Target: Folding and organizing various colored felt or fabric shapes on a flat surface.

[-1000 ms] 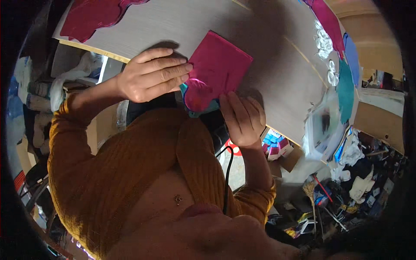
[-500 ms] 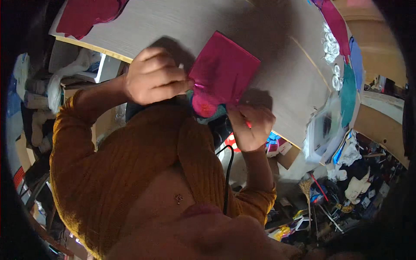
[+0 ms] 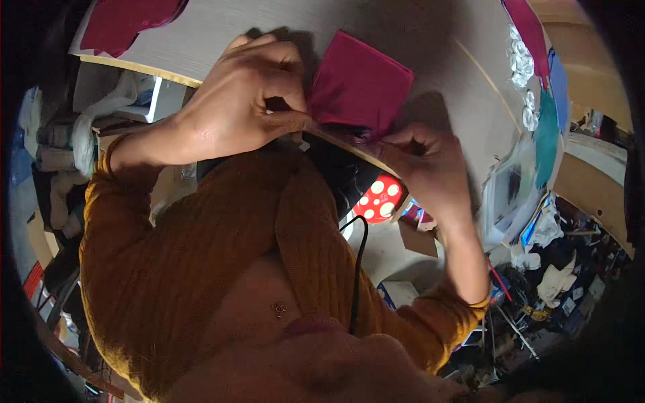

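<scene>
A magenta, shiny fabric square (image 3: pixel 363 77) lies on the table at its near edge, one corner pointing away from me. At its near left corner, my left hand (image 3: pixel 252 94) is closed, thumb and forefinger pinching the cloth. My right hand (image 3: pixel 433 168) pinches the near right corner, its fingers curled. Between the two hands the near edge of the cloth looks gathered and dark, close to the wooden table edge. The fingertips partly hide the cloth's two near corners.
The grey table (image 3: pixel 208 33) carries a darker red cloth (image 3: pixel 131 23) at far left. White coiled loops (image 3: pixel 521 60), a green cloth (image 3: pixel 547 134) and a clear plastic container (image 3: pixel 504 185) lie at right. Below the edge shows a red, white-dotted object (image 3: pixel 379 199); clutter covers the floor at lower right.
Both hands have moved: the left slightly right, the right outward and up. The fabric square sits a little farther away. The round pink piece below it and a red bit by the right fingers no longer show.
</scene>
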Demonstrator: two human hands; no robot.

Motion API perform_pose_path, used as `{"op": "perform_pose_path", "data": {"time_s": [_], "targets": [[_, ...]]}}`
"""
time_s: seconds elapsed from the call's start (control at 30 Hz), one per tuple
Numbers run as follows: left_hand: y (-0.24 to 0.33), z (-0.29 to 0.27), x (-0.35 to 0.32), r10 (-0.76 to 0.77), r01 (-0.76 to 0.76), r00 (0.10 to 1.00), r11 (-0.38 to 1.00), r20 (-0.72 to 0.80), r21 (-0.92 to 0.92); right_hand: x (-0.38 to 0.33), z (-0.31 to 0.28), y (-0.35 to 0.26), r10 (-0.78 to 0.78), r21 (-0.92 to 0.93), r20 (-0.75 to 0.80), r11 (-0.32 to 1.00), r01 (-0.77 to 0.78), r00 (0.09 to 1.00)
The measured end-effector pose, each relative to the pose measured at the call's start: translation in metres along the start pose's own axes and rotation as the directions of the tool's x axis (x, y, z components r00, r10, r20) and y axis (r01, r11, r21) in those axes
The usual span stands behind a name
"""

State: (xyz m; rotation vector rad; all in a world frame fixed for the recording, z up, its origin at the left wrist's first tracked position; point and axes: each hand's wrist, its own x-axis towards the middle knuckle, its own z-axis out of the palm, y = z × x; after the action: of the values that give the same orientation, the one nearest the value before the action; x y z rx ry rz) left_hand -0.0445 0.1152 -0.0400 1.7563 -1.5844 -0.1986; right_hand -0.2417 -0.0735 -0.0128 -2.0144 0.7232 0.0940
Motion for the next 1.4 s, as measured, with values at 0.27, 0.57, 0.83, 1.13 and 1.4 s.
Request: {"op": "perform_pose_path", "data": {"time_s": [0.27, 0.57, 0.83, 1.13, 1.4], "targets": [[0.006, 0.002, 0.01, -0.031, 0.027, 0.998, 0.997, 0.054, 0.072, 0.01, -0.008, -0.012, 0.083, -0.155, 0.104, 0.986, -0.066, 0.991], [0.015, 0.037, 0.003, -0.032, 0.116, 0.962, 0.946, -0.272, 0.301, 0.011, -0.003, -0.014, -0.108, -0.323, 0.091, 0.937, 0.132, 0.99], [0.012, 0.046, -0.015, 0.574, -0.577, 0.808, 0.73, 0.129, 0.367, 0.009, -0.005, -0.022, 0.0, -0.305, 0.115, 0.952, 0.036, 0.993], [0.01, 0.063, -0.001, 0.361, -0.42, 0.906, 0.83, 0.221, 0.367, -0.008, 0.005, 0.001, -0.119, -0.266, -0.019, 0.958, 0.11, 0.993], [0.017, 0.053, 0.004, 0.396, -0.474, 0.879, 0.784, 0.265, 0.4, -0.03, 0.019, 0.007, -0.045, -0.122, -0.143, 0.992, 0.028, 0.989]]}}
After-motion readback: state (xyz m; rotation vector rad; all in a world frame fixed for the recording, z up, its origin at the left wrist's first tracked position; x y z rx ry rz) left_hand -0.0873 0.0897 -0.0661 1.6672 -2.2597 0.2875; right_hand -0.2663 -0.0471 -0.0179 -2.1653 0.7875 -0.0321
